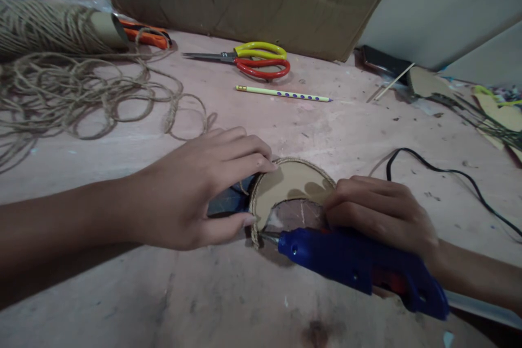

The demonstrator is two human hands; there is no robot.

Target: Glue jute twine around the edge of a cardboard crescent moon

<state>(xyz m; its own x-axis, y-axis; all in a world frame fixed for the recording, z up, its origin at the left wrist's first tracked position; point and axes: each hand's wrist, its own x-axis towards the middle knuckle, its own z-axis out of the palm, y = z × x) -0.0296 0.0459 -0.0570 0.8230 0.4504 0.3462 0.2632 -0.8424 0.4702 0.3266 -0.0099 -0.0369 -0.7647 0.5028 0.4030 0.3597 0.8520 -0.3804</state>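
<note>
A crescent-shaped cardboard piece lies in front of me, with jute twine running along its outer edge. My left hand holds its left side: the fingertips rest on the upper edge and the thumb presses the twine lower down. In my right hand is a blue hot glue gun. Its metal nozzle points left and meets the lower left tip of the cardboard, just beside the twine and below my left thumb. The right fingers are curled, and the trigger is mostly hidden. Under my left hand a dark, flat item partly shows.
Loose twine trails from a large spool at the left, near an orange cutter. Scissors and a pencil lie beyond my hands. A cardboard box stands behind; a black cord curves at right.
</note>
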